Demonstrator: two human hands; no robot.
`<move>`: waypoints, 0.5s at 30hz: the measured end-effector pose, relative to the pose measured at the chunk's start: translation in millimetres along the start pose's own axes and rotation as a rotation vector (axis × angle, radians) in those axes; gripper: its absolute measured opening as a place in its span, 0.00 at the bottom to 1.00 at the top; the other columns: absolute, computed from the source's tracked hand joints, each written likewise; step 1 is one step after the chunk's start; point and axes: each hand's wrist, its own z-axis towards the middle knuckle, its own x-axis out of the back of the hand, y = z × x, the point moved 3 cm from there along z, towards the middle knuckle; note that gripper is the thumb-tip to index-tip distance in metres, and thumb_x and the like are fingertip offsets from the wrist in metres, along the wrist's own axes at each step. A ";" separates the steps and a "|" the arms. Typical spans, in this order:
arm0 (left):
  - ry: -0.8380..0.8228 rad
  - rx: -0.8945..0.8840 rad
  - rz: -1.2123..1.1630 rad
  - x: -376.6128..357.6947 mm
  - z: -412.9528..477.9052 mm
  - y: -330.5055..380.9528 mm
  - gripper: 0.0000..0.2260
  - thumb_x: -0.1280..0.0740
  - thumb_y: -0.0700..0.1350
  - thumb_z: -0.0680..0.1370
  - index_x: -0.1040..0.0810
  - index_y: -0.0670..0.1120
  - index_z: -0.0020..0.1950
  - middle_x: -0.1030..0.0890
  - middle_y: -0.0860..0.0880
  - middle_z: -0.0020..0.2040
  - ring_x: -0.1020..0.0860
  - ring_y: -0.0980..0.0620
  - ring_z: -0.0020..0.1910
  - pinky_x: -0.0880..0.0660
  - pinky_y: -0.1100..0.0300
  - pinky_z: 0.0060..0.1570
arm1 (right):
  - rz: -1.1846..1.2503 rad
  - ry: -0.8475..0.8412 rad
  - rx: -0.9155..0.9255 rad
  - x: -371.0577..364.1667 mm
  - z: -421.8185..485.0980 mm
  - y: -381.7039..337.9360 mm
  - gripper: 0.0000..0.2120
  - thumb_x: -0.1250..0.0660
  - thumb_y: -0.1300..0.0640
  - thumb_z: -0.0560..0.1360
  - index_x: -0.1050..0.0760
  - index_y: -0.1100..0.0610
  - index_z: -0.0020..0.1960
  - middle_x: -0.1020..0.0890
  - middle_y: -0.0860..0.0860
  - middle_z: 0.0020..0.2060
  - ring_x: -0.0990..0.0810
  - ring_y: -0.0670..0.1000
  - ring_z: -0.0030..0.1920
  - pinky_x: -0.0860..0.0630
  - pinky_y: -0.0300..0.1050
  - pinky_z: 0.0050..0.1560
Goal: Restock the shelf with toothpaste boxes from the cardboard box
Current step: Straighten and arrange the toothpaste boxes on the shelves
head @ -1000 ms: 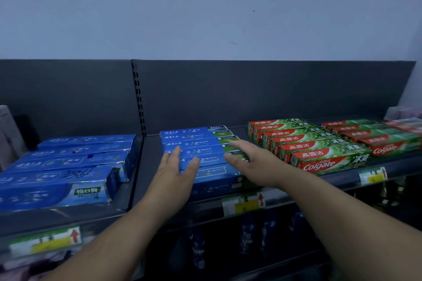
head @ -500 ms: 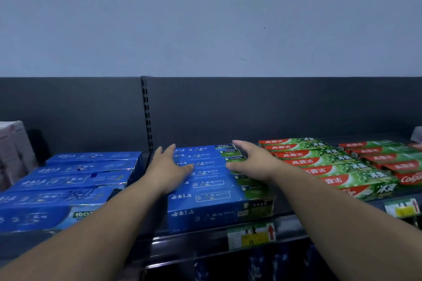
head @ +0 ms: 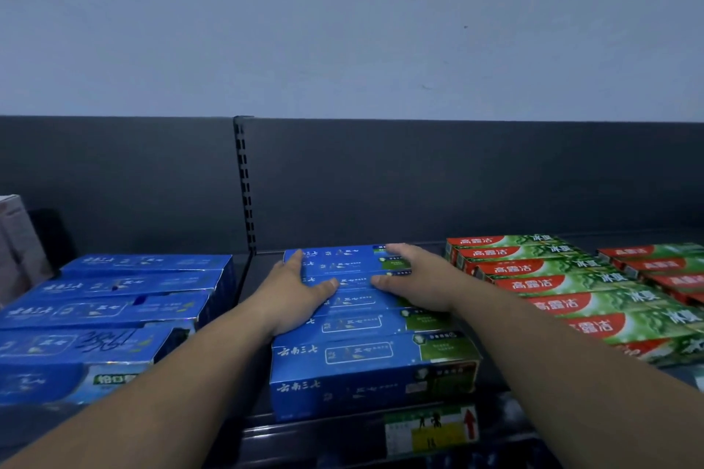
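A row of blue toothpaste boxes [head: 365,358] with green right ends lies on the dark shelf [head: 263,426], running from the front edge to the back panel. My left hand [head: 293,291] rests flat on the top of the rear boxes, fingers straight and pointing back. My right hand [head: 415,280] lies flat beside it on the same boxes, over their green ends, thumb toward the left hand. Neither hand holds anything. The cardboard box is out of view.
Another stack of blue boxes [head: 114,301] fills the left bay. Red and green Colgate boxes [head: 571,286] sit in rows to the right. A slotted upright [head: 244,183] divides the bays. A yellow price tag [head: 430,430] hangs on the shelf lip. Pale cartons [head: 15,240] stand far left.
Both hands slid farther back along the tops of the blue boxes and closer together. The camera came nearer and tilted up, so the boxes sit lower in view.
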 end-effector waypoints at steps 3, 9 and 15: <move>0.018 0.013 -0.021 -0.3 1.4 -0.6 0.39 0.35 0.61 0.76 0.52 0.51 0.79 0.47 0.49 0.79 0.38 0.48 0.74 0.36 0.58 0.67 | 0.019 0.013 0.002 -1.3 -1.7 -0.9 0.37 0.33 0.38 0.75 0.44 0.46 0.78 0.43 0.49 0.78 0.38 0.53 0.75 0.35 0.49 0.71; 0.099 0.003 -0.134 3.9 -10.2 4.1 0.35 0.37 0.59 0.78 0.49 0.50 0.79 0.39 0.50 0.76 0.31 0.50 0.69 0.32 0.58 0.65 | 0.118 0.047 -0.011 1.4 -14.2 -1.5 0.38 0.32 0.40 0.75 0.45 0.46 0.79 0.38 0.50 0.76 0.32 0.53 0.71 0.31 0.47 0.67; 0.190 -0.054 -0.254 7.7 -58.5 0.6 0.28 0.41 0.56 0.80 0.45 0.52 0.78 0.35 0.53 0.74 0.23 0.55 0.55 0.27 0.61 0.53 | -0.020 0.030 0.103 8.9 -54.6 -17.3 0.39 0.32 0.36 0.73 0.46 0.41 0.78 0.46 0.44 0.78 0.40 0.50 0.75 0.36 0.47 0.71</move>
